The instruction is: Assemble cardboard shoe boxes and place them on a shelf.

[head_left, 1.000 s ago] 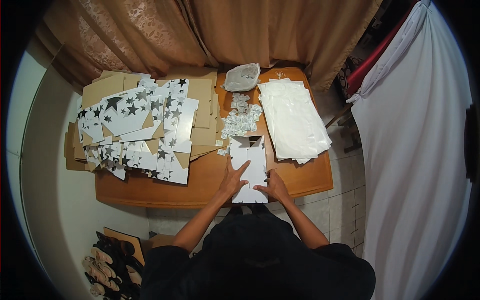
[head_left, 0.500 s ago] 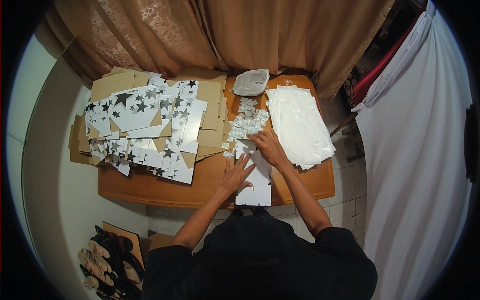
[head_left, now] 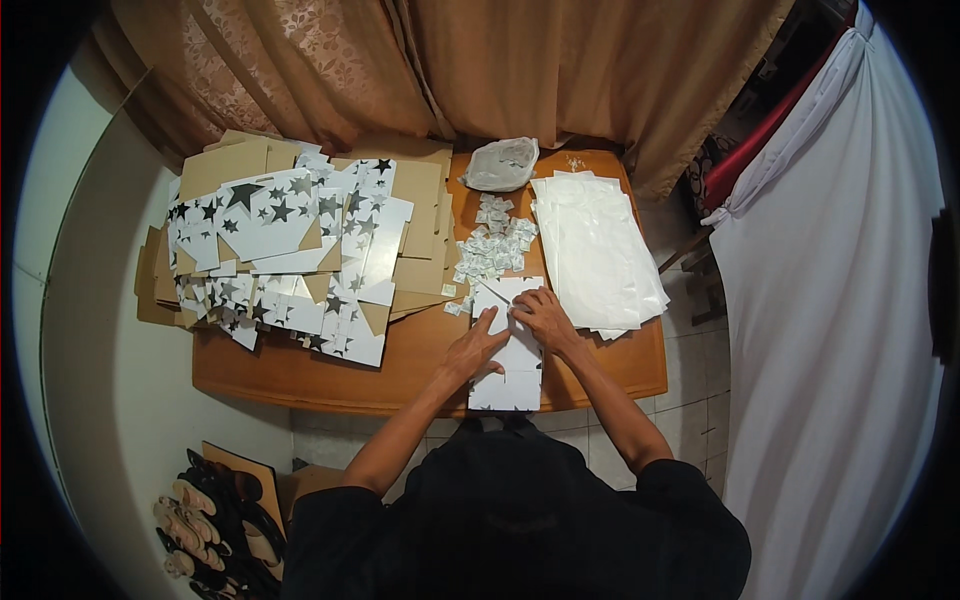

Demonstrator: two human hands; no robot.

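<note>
In front of me a narrow white cardboard box blank point(head_left: 520, 390) with dark stars along its edges lies on the wooden table, its near end at the table's front edge. Across its left side rests my left hand point(head_left: 476, 350), open, thumb spread away from the fingers. My right hand point(head_left: 545, 320) is on the far right part of the blank, its fingers bent and drawn together on the card by a slanting fold; the fingertips are partly hidden. Just beyond the blank lies a scatter of small whitish sachets point(head_left: 490, 250).
A heap of star-printed white and brown flat cardboard point(head_left: 270, 225) covers the table's left. To the right lies a stack of translucent white plastic bags point(head_left: 600, 250). A crumpled plastic bag point(head_left: 502, 165) sits at the back, before brown curtains point(head_left: 520, 70). Shoes point(head_left: 200, 520) stand at lower left.
My right hand has drawn back toward me from the far end of the blank beside the sachets, and its fingers have bent. My left hand has stayed nearly in place.
</note>
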